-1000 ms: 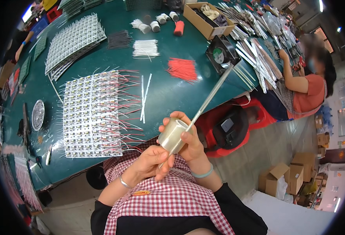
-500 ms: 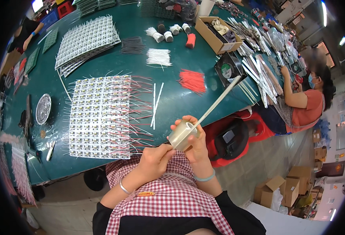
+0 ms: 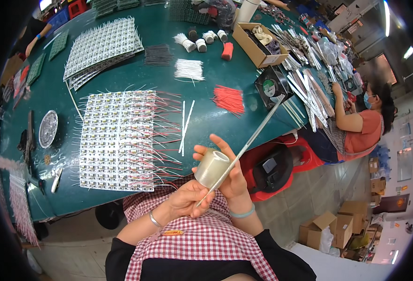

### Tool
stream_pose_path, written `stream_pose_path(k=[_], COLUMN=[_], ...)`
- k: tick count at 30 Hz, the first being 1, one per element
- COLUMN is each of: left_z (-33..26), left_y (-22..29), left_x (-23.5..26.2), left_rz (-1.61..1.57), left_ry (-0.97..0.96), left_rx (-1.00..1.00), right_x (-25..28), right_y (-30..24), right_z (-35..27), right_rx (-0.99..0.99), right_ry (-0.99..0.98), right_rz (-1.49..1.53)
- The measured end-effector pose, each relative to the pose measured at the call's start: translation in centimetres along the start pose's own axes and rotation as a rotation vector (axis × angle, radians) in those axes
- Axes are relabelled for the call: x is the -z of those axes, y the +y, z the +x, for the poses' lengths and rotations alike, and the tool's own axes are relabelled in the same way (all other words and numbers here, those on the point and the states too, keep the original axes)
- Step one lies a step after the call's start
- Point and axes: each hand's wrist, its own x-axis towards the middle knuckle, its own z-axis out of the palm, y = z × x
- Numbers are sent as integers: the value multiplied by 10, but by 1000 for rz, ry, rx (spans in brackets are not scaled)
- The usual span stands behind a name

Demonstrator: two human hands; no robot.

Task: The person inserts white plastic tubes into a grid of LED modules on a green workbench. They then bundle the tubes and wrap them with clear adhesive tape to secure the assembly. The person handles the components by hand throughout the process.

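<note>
1. left hand (image 3: 187, 200) is pinched shut on the near end of a long thin white strip (image 3: 244, 147);
2. right hand (image 3: 227, 171) is wrapped round a clear tape roll (image 3: 212, 167), off the table's near edge;
3. looks like taping has barely started; strip mostly bare.

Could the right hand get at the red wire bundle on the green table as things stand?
Probably not freely: the right hand is occupied with the tape roll, though nothing blocks the way to the red wire bundle on the table.
</note>
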Motion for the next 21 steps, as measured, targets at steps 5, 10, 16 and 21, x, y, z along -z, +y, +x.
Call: stream_pose_path(k=[5, 10, 16, 21], left_z=[7, 4, 1, -2], left_y=[10, 6, 8, 6], left_x=[-44, -48, -52, -5], left_rz=[691, 1887, 971, 61], left_ry=[417, 558, 461, -43], left_rx=[-176, -480, -219, 50], right_x=[15, 15, 20, 18], right_y=[1, 6, -1, 4], right_z=[-5, -5, -4, -5], right_rx=[82, 128, 47, 28], right_ry=[110, 240, 102, -9], right_rz=[-87, -156, -18, 84])
